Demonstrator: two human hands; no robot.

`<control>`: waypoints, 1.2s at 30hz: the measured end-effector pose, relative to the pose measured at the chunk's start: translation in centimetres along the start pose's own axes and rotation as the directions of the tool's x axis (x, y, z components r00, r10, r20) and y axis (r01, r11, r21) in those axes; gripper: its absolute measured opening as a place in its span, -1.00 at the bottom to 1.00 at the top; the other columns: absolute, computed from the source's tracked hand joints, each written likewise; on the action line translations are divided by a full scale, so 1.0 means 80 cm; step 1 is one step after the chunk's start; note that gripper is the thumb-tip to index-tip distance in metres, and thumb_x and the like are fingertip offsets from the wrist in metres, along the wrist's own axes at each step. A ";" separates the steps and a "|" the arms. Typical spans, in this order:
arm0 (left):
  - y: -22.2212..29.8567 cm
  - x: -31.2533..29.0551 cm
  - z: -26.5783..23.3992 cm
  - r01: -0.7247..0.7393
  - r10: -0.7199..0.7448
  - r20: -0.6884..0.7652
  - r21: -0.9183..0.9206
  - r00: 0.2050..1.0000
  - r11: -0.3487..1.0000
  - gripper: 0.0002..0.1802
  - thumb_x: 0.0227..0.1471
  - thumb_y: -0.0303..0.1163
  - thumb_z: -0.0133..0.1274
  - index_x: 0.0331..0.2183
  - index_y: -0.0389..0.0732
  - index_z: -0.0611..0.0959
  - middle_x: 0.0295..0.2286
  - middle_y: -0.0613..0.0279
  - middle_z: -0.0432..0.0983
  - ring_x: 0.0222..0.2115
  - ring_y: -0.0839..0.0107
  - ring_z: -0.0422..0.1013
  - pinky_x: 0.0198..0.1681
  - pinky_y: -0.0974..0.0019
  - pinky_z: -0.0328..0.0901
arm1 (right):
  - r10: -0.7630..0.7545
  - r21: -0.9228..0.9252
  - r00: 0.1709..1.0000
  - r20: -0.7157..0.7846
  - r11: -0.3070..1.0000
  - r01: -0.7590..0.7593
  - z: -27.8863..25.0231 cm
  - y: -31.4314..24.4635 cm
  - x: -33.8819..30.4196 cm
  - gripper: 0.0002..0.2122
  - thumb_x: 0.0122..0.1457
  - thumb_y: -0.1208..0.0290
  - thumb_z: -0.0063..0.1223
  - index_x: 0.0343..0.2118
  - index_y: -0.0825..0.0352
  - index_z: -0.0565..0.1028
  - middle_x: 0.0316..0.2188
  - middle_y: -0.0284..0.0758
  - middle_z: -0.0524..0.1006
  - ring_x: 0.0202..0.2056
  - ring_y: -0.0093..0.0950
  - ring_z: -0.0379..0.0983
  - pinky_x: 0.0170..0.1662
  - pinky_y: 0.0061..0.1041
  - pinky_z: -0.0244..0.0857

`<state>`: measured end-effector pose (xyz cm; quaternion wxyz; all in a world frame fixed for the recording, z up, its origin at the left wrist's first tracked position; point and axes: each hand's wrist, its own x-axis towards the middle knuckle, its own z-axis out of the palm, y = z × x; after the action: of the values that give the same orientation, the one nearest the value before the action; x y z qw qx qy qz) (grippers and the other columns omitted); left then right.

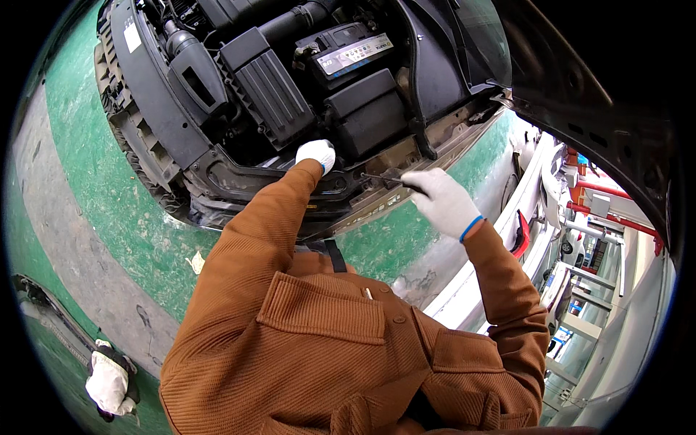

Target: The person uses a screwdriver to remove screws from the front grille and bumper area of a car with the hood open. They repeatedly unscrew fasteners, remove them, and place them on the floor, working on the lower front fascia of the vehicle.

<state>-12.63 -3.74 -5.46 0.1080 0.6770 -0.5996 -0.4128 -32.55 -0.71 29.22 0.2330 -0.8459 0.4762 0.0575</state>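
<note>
Right fingers (416,177) grip a slim dark tool (392,179) that juts leftward.

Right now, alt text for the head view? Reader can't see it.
A white-gloved right hand holds a slim, dark-handled tool near the side edge of a car's open engine bay; the gloved left hand is beside a ribbed black box. The wearer's jacket is brown; the floor is green and grey.

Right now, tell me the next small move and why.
Probably check the tip of the tool: the right hand grips its dark handle, and the thin shaft points toward the edge of the car, but whether the tip is seated is too small to tell.
</note>
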 end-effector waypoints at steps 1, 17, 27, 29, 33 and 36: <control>0.001 -0.002 -0.003 0.003 -0.003 0.002 -0.002 1.000 1.000 -0.62 0.23 -0.25 -0.08 -0.18 -0.09 0.81 -0.15 -0.04 0.70 -0.09 -0.08 0.60 0.00 0.02 0.47 | 0.122 0.191 0.992 -0.016 0.975 -0.117 -0.002 -0.001 0.003 -0.78 0.31 0.30 0.14 -0.13 0.33 0.59 -0.25 0.01 0.64 -0.19 -0.07 0.60 -0.10 -0.21 0.45; -0.005 -0.001 0.004 -0.016 0.016 -0.004 -0.046 1.000 0.999 -0.61 0.25 -0.23 -0.10 -0.13 -0.08 0.80 -0.13 -0.04 0.70 -0.08 -0.08 0.60 0.02 0.00 0.46 | 0.294 0.095 0.949 0.110 0.948 -0.305 -0.012 0.000 0.006 -0.77 0.32 0.27 0.08 -0.10 0.29 0.59 -0.26 -0.05 0.64 -0.21 -0.07 0.60 -0.09 -0.14 0.45; -0.004 0.005 0.003 -0.014 0.014 0.027 0.003 1.000 1.000 -0.61 0.25 -0.22 -0.09 -0.16 -0.08 0.80 -0.15 -0.04 0.70 -0.09 -0.08 0.60 0.01 0.01 0.46 | 0.353 0.187 0.933 0.067 0.914 -0.359 -0.009 0.009 0.005 -0.62 0.32 0.15 0.13 0.03 0.35 0.57 -0.05 0.08 0.62 -0.04 -0.01 0.58 0.06 -0.14 0.41; -0.005 0.001 0.006 -0.021 0.021 -0.016 -0.042 1.000 0.999 -0.62 0.27 -0.21 -0.10 -0.17 -0.09 0.80 -0.18 -0.04 0.71 -0.13 -0.09 0.60 -0.03 -0.01 0.46 | 0.438 0.172 0.878 0.193 0.866 -0.470 -0.023 -0.005 0.013 -0.64 0.34 0.15 0.09 0.02 0.33 0.57 -0.08 0.07 0.63 -0.07 0.01 0.58 0.04 -0.13 0.42; -0.004 0.005 0.004 -0.015 0.015 0.018 0.001 1.000 1.000 -0.62 0.26 -0.22 -0.09 -0.14 -0.08 0.80 -0.15 -0.03 0.70 -0.10 -0.08 0.59 0.00 0.01 0.46 | 0.046 -0.299 0.970 0.238 0.954 0.029 -0.022 -0.007 0.006 -0.74 0.30 0.29 0.11 -0.03 0.28 0.60 -0.03 0.00 0.61 -0.05 -0.11 0.58 0.04 -0.18 0.41; -0.003 0.004 0.005 -0.018 0.018 0.011 -0.015 1.000 1.000 -0.62 0.25 -0.22 -0.09 -0.14 -0.08 0.80 -0.14 -0.04 0.70 -0.09 -0.08 0.59 0.01 0.01 0.46 | -0.076 -0.281 0.975 0.208 0.950 0.134 -0.015 -0.004 0.004 -0.76 0.27 0.36 0.13 -0.03 0.27 0.60 -0.01 -0.03 0.60 -0.01 -0.13 0.55 0.07 -0.17 0.40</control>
<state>-12.74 -3.83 -6.05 0.1136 0.6685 -0.6031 -0.4201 -32.25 -1.32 30.31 0.1532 -0.8856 0.3917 0.1972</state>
